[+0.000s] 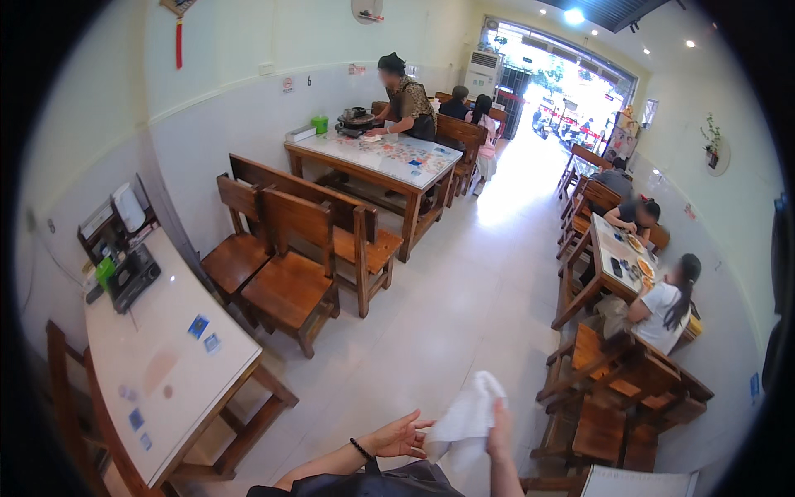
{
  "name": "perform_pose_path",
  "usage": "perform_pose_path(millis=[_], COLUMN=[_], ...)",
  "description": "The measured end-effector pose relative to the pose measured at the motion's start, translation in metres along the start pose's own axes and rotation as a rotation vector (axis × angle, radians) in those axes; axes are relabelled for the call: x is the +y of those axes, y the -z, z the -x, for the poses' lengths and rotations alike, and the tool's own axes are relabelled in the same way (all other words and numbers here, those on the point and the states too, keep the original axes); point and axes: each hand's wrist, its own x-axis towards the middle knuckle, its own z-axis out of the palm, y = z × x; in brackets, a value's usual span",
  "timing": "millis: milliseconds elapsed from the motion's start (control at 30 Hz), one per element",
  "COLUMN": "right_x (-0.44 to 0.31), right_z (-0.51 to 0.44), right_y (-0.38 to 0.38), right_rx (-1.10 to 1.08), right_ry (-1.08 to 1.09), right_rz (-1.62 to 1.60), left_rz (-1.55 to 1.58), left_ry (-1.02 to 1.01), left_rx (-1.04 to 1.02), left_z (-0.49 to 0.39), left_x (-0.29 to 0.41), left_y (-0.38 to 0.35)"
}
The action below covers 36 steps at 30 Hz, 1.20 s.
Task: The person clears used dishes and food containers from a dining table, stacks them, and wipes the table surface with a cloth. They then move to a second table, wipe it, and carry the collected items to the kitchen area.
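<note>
A folded white cloth (pixel 467 417), blurred by motion, is up in front of my body above the floor. My right hand (pixel 499 433) grips its right side. On the other side, my left hand (pixel 400 437) is palm up with the fingers apart, its fingertips at the cloth's left edge; whether they touch it is unclear. A dark beaded bracelet (pixel 362 447) circles my left wrist. Dark fabric (pixel 372 483) covers my front at the bottom of the view.
A white-topped wooden table (pixel 205 397) with a portable stove (pixel 133 276) stands at left. Wooden chairs (pixel 289 286) lie beyond it. A person in an apron (pixel 410 105) leans over another table (pixel 372 152). Diners sit at a right-hand table (pixel 605 248). The tiled aisle (pixel 447 279) runs towards the bright doorway.
</note>
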Motion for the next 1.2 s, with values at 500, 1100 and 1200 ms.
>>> perform_pose_path(millis=[500, 1100, 1200], right_x=[0.029, -0.016, 0.028], right_z=[-0.647, -1.209, -1.302], right_y=[-0.09, -0.647, -0.718], right_rx=[-0.263, -0.415, -0.487], right_ry=[0.198, 0.66, 0.52], right_rz=[0.858, 1.051, 1.129], left_rz=[-0.308, -0.7, -1.082], left_ry=[-0.444, -0.65, -0.592], left_rx=[1.087, 1.59, 2.022], left_z=[-0.19, -0.319, -0.308], left_x=[0.378, 0.975, 1.1], left_y=[0.151, 0.385, 0.456])
